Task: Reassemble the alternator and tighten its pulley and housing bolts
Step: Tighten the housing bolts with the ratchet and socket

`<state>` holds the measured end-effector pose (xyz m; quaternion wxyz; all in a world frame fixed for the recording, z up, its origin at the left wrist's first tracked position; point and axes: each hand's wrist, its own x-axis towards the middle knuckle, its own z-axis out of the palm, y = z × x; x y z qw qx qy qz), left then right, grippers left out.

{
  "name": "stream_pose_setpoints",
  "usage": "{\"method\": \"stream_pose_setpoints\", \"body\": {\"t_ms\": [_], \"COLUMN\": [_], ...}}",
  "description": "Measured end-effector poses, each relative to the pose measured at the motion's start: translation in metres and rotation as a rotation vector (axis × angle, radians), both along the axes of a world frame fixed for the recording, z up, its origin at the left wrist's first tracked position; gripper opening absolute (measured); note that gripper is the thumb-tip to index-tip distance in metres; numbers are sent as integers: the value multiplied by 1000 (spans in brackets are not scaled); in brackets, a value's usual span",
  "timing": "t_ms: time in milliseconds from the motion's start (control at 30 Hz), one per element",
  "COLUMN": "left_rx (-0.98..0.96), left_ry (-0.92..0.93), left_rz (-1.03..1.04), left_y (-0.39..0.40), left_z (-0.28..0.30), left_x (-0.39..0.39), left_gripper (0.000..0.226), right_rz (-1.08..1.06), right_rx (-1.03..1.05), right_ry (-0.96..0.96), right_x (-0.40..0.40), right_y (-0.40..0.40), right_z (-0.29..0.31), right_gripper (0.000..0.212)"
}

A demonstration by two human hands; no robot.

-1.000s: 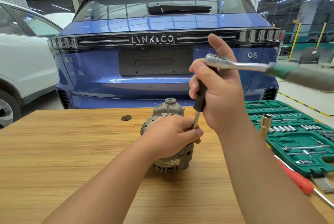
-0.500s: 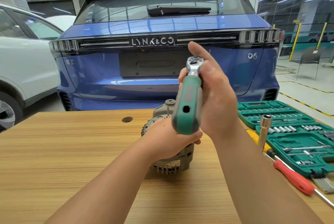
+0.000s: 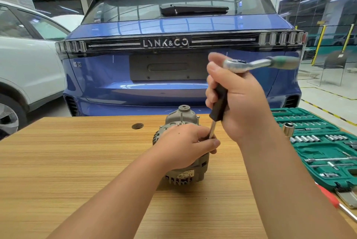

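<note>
Grey cast alternator (image 3: 183, 169), apparently reassembled, is steadied on the table (image 3: 77, 161) by the left hand (image 3: 183, 146), fingers curled over it; the ratchet driver (image 3: 218, 101) is clenched in the right hand (image 3: 243, 101) — housing-bolt tightening judged under way, pulley check still outstanding.

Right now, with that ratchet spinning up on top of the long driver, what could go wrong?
1. The ratchet sits high above the alternator on a long driver; a tilt could make the tip slip off the bolt, which is hidden under the left hand.
2. That hand's fingers pinch the shaft near the tip, so a slip could hurt them.
3. The alternator stands loose on the table, steadied only by hand, and might tip.
</note>
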<state>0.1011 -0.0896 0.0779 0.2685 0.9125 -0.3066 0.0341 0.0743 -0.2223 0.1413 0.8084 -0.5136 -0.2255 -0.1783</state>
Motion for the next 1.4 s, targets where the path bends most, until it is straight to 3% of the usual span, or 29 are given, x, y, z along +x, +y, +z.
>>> {"method": "stream_pose_setpoints", "body": {"t_ms": [67, 167, 300, 400, 500, 600, 733, 867, 1000, 1167, 1400], "left_rx": [-14, -20, -172, -439, -512, -447, -86, 26, 91, 126, 46], "left_ry": [15, 13, 103, 173, 95, 24, -120, -63, -52, -113, -68], "left_rz": [-3, -4, -64, -36, 100, 251, 507, 585, 597, 546, 249], "left_y": [0, 0, 8, 14, 12, 4, -9, -11, -12, -3, 27], "left_z": [1, 1, 4, 3, 0, 0, -2, -6, -7, -9, -2], "left_x": [0, -2, -8, -5, -4, -2, 0, 4, 10, 12, 22], "left_gripper": [26, 26, 41, 15, 12, 19, 30, 53, 54, 36, 39], "right_rz": [-38, -237, -268, -250, -215, -246, -252, -169, -193, -230, -122], "right_rx": [-27, -95, -99, -111, -108, -129, -109, -25, -10, -91, -179], "right_ry": [-123, -276, -290, -269, -244, -243, -232, -219, -247, -251, -170], "right_x": [0, 0, -2, -3, -5, -6, -8, -12, -14, -13, -12], "right_y": [3, 14, 17, 15, 13, 15, 14, 8, 2, -1, 3], "right_z": [-4, -8, -7, -6, -5, -5, -5, 2, 6, 5, 1], "right_gripper": [24, 23, 25, 26, 27, 23, 24, 23, 23, 21, 29]}}
